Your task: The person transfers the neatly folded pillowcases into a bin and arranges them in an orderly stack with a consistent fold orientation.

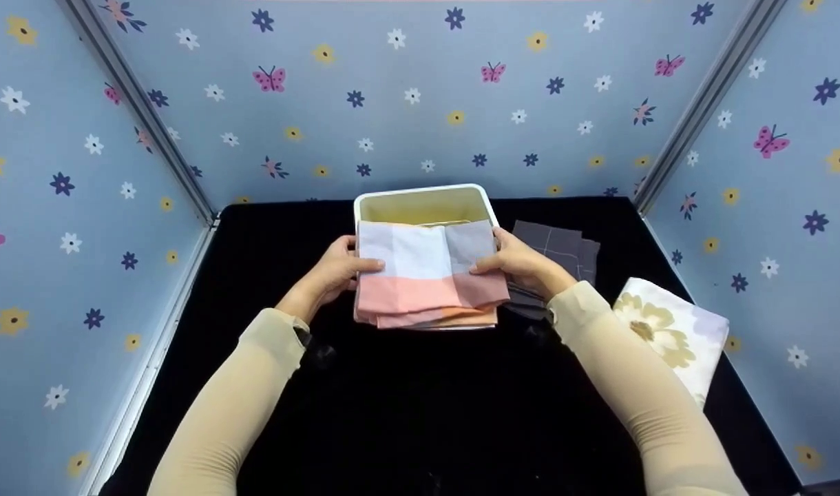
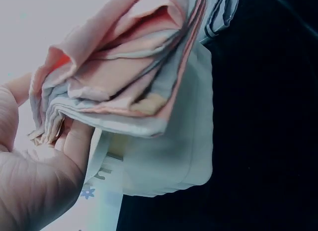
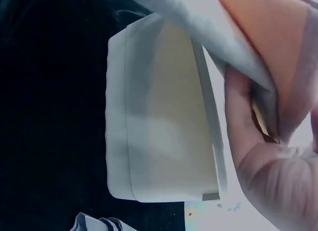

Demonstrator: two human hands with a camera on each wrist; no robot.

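A folded checked cloth (image 1: pixel 420 251) in pink, white, grey and orange hangs in front of a white plastic bin (image 1: pixel 423 194). My left hand (image 1: pixel 332 270) pinches its left edge, thumb on top and fingers beneath. On the opposite edge my right hand (image 1: pixel 525 260) grips it the same way. Several folded layers of the cloth (image 2: pixel 124 77) show in the left wrist view, raised beside the bin (image 2: pixel 174 161). From the right wrist, the cloth (image 3: pixel 283 52) is seen near the rim of the bin (image 3: pixel 164 126). The cloth hides the bin's front and most of its inside.
Right of the bin, partly behind my right hand, lies a dark grey cloth (image 1: pixel 564 248) with thin pale lines. A white cloth with a large flower print (image 1: pixel 706 331) lies at the table's right edge, partly under my right forearm. Patterned blue walls (image 1: pixel 420 96) enclose the black tabletop (image 1: pixel 420 413).
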